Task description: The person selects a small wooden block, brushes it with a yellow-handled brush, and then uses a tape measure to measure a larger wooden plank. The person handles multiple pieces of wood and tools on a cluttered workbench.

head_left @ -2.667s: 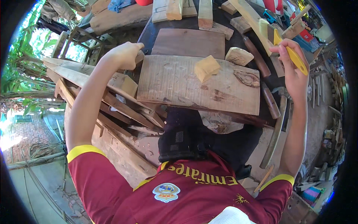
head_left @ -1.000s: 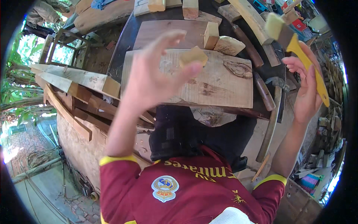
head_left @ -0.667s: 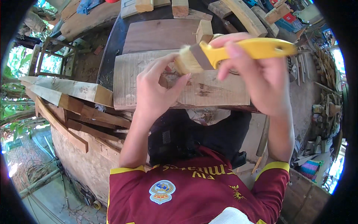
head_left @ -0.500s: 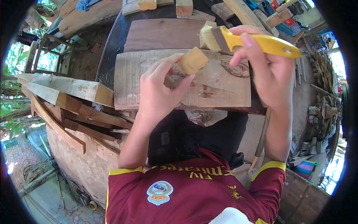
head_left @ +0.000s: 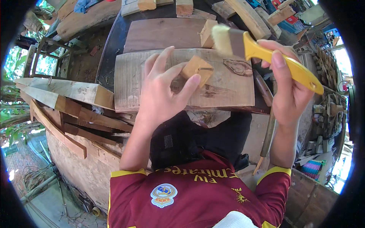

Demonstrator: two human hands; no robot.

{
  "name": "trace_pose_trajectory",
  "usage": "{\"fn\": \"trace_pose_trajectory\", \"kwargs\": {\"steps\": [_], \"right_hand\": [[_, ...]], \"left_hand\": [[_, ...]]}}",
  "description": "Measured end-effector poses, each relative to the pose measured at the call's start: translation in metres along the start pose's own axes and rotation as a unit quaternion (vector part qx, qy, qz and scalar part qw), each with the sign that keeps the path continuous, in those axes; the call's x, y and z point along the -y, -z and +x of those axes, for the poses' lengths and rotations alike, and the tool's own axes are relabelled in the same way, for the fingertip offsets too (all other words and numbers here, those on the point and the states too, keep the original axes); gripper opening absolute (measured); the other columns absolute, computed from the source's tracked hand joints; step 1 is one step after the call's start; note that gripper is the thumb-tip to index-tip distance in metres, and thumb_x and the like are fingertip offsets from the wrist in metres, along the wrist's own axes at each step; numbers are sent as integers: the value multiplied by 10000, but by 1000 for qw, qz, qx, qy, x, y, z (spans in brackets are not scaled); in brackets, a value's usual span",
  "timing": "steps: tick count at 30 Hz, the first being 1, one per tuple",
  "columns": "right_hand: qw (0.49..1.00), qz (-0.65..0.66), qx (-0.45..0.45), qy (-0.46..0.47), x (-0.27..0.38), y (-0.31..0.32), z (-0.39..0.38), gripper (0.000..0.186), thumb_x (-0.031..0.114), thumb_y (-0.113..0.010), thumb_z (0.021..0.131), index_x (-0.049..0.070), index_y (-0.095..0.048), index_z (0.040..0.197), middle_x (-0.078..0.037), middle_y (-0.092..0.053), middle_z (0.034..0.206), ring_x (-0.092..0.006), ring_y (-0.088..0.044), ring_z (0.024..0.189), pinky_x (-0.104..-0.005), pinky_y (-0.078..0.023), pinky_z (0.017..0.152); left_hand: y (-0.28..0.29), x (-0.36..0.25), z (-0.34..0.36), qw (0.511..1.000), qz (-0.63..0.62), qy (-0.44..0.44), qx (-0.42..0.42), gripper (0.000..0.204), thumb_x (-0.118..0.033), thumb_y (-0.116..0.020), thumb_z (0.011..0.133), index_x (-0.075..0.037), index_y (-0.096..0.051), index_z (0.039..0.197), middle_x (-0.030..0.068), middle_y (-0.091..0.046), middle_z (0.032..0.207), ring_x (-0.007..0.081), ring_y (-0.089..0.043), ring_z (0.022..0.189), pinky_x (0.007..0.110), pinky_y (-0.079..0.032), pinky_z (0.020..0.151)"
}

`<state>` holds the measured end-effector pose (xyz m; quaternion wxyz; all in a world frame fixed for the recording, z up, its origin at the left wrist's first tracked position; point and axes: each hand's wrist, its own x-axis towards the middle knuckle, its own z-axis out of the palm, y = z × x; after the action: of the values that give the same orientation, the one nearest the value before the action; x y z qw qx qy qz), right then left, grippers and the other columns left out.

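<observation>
Between the thumb and forefinger of my left hand (head_left: 161, 91) is a small wooden block (head_left: 197, 66), its other fingers spread. The block is tilted and shows a dark slit or line on one face. My right hand (head_left: 291, 91) grips a paintbrush (head_left: 253, 47) by its yellow handle, the pale bristles pointing left. The brush is apart from the block, up and to its right. Below both hands lies a wide wooden board (head_left: 228, 93) with a dark knot, and another small wood block (head_left: 207, 33) stands just behind it.
A darker brown board (head_left: 163, 34) lies behind the first one on a dark table. More timber pieces (head_left: 249, 17) sit along the far edge. Long beams (head_left: 76, 93) are stacked at the left. A thin stick (head_left: 268, 131) leans at the near right.
My right hand has moved right and slightly down with the paintbrush, its bristles now higher. My left hand has turned the block, bringing the face with the dark line into view, and spread its fingers.
</observation>
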<state>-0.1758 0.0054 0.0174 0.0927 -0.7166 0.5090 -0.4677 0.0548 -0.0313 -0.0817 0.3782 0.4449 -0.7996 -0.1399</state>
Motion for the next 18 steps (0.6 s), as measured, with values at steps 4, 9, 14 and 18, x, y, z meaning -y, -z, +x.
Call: {"fn": "trace_pose_trajectory", "kwargs": {"steps": [4, 9, 14, 18], "right_hand": [[997, 72, 16, -5, 2, -11, -5, 139, 53, -584, 944, -63, -648, 986, -95, -655, 943, -94, -609, 736, -219, -477, 672], [997, 11, 66, 32, -4, -17, 2, 98, 22, -621, 917, -57, -628, 974, -86, -630, 931, -107, -624, 732, -222, -487, 662], [990, 97, 97, 36, 1, -17, 4, 105, 32, -662, 895, -39, -642, 970, -74, -645, 910, -103, -628, 726, -224, -485, 666], [998, -8, 41, 46, -13, -15, 10, 84, -22, -612, 905, -64, -632, 976, -114, -648, 976, -135, -646, 747, -237, -506, 675]], "left_hand": [[0, -8, 2, 998, 43, -11, 34, 579, -365, -801, 716, 8, -643, 1130, 227, -498, 1359, 419, -421, 1270, 509, -331, 1022], [-1, -6, 2, 997, 50, -2, 53, 592, -287, -822, 642, -12, -639, 1133, 193, -517, 1376, 387, -440, 1280, 480, -323, 1056], [-1, -5, 2, 998, 42, -6, 55, 549, -230, -799, 620, -20, -641, 1102, 182, -527, 1354, 371, -461, 1253, 467, -330, 1030], [0, -1, 2, 999, 16, -4, 43, 559, -229, -805, 608, -28, -635, 1101, 165, -591, 1206, 335, -530, 1111, 443, -378, 948]]}}
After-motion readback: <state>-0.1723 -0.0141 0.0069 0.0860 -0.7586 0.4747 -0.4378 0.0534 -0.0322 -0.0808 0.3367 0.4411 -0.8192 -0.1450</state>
